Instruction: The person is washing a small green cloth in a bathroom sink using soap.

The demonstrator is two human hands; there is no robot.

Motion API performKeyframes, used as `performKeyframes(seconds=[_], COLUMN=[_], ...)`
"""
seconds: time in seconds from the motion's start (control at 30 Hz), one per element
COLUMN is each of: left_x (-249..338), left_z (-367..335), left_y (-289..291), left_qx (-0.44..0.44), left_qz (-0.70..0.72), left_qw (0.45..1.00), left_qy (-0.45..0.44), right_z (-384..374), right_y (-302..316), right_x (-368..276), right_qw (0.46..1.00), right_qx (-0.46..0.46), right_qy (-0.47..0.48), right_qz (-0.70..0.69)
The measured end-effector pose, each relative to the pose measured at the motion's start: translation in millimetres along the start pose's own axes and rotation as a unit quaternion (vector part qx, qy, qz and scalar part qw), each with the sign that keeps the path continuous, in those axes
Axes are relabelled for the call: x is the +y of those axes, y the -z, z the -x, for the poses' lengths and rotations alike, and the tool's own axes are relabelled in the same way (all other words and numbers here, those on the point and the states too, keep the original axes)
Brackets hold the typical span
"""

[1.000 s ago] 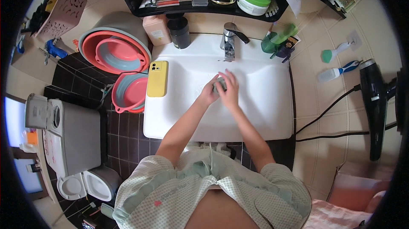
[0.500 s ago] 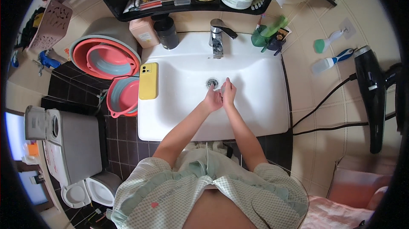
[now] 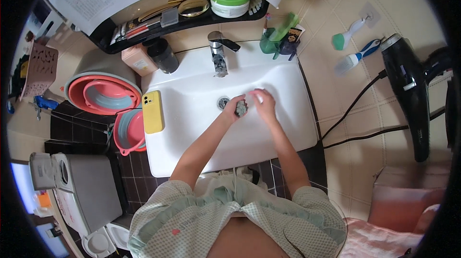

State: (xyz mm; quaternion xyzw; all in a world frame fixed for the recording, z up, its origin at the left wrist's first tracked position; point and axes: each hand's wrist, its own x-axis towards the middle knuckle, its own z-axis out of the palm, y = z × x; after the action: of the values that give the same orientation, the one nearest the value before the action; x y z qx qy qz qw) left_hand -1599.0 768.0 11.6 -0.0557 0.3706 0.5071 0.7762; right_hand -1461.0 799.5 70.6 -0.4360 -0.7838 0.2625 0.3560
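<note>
Lump [image 3: 241,109], grey-green, probably light, slippery, best cupped round its sides; left hand [image 3: 232,109], fingers clasping it; right hand [image 3: 265,106], finger closure indeterminable.

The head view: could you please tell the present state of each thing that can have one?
Bare left hand: holding a small, rounded grey-green lump.
Bare right hand: apart from the lump, fingers blurred.
Shiny metal faucet: no water stream visible.
Round white green-lidded jar: closed.
Yellow rectangular phone: lying camera side up.
Grey box-shaped appliance: small lid raised.
</note>
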Motion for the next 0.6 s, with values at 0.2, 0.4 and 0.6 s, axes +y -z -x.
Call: performKeyframes(seconds=[0.2,0.4,0.6], left_x=[21.2,42.5,44.0], left_z=[-6.0,-4.5,-10.4], left_y=[-68.4,-98.4,-127.5], left_qx=[-0.106,-0.142,-0.128], left_qz=[-0.12,-0.14,-0.149], left_qw=[0.984,0.976,0.976], left_qy=[-0.073,-0.087,-0.093], right_z=[-92.0,-178.6,-238.9], right_y=[66.5,109.1,127.9], right_x=[45.1,51.7,82.2], right_qw=[0.984,0.96,0.933], right_qx=[0.176,0.263,0.262], right_qy=[-0.028,-0.072,-0.065], right_qz=[-0.02,0.059,0.24])
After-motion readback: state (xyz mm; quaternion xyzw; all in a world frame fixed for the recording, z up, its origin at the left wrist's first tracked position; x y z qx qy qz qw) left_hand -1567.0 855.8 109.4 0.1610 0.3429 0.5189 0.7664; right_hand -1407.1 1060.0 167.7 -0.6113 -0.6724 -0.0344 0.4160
